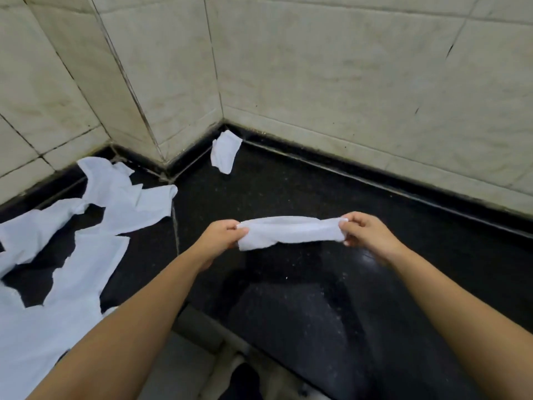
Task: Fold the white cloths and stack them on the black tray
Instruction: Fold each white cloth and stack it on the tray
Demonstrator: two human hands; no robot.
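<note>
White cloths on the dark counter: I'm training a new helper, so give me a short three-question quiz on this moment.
1. True or false: the held cloth lies flat on the counter.
2. Which hands pinch the held cloth? A) left hand only B) right hand only C) both
3. Fill in: the small cloth lies near the ___ where the tiled walls meet.

Key: 1 false, it is stretched between the hands above the counter; 2 C; 3 corner.
</note>
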